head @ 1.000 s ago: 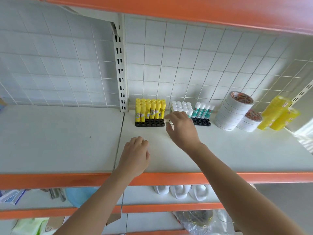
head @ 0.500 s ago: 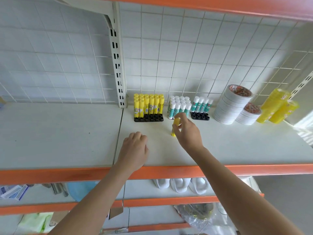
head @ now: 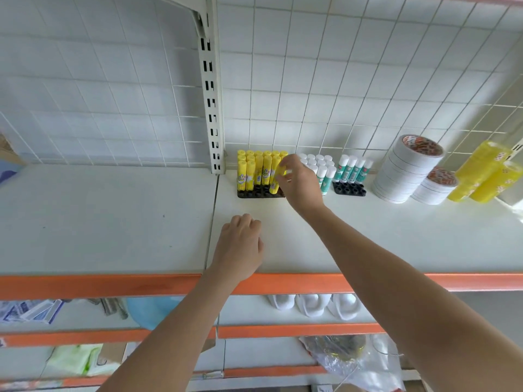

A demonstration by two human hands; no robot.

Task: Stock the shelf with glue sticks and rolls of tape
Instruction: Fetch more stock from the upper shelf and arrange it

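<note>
Carried back from the open shelf, a yellow glue stick (head: 276, 179) now stands tilted at the right end of the black tray (head: 254, 193), pinched in the right hand (head: 300, 183) among the other yellow sticks (head: 254, 172). Loosely curled and holding nothing, the left hand (head: 240, 247) rests on the white shelf (head: 368, 236). White-capped sticks (head: 351, 171), white tape rolls (head: 404, 171) and yellow tape rolls (head: 481, 174) line the right.

Both forearms are bare, and the hands (head: 240, 247) wear no gloves.
</note>
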